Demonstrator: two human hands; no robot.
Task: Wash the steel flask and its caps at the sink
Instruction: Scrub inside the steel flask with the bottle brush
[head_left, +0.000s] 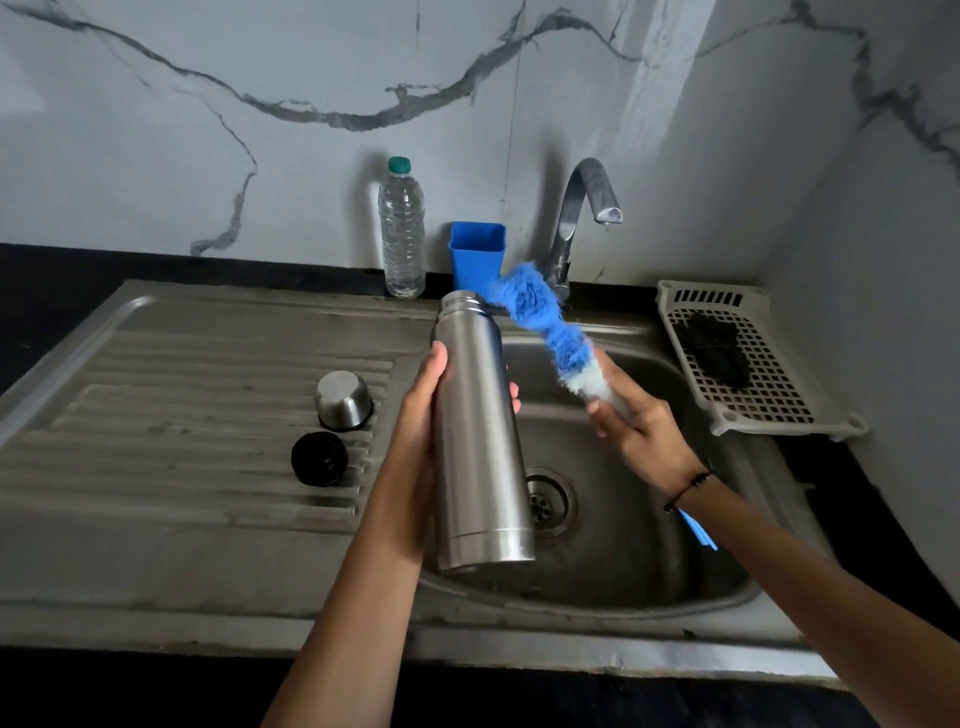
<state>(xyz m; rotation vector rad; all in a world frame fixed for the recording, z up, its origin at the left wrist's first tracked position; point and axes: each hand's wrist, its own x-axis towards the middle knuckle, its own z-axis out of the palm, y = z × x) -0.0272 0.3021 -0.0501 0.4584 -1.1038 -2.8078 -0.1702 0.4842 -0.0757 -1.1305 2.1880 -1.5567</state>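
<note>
My left hand (415, 415) grips the open steel flask (478, 441) around its middle and holds it upright over the left rim of the sink basin (649, 545). My right hand (639, 426) holds a blue and white bottle brush (540, 322) by its handle. The brush's bristle head sits just right of the flask's mouth, outside it. The steel cup cap (344, 400) stands upside down on the ribbed drainboard (182, 415), with the black inner cap (319, 458) just in front of it.
The tap (582, 208) rises behind the basin; no water runs from it. A clear plastic bottle (401, 234) and a blue cup (478, 254) stand by the wall. A perforated tray (748, 364) with a dark scrubber (714, 348) lies to the right.
</note>
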